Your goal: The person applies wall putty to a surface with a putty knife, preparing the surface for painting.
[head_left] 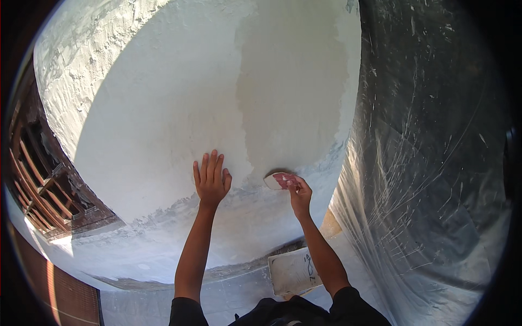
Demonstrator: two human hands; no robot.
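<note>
Both my arms reach forward to a pale plastered wall [163,108]. My left hand [211,179] lies flat against it, fingers spread and empty. To its right, my right hand [300,196] pinches the edge of a flat, rounded pink-and-white piece [280,181] between thumb and fingers. That piece rests against or very close to the wall; its exact kind does not show. Just above it, a large darker grey-beige patch [293,81] stretches upward with ragged edges. Below my hands the wall turns rougher and bluish grey.
On the right hangs a dark, paint-splattered plastic sheet [424,163], gathered in folds lower down. A brown wooden window frame [51,179] is at the left. A whitish box-like container [293,271] stands on the floor by the wall's base. Sunlight falls on rough plaster [92,60] at upper left.
</note>
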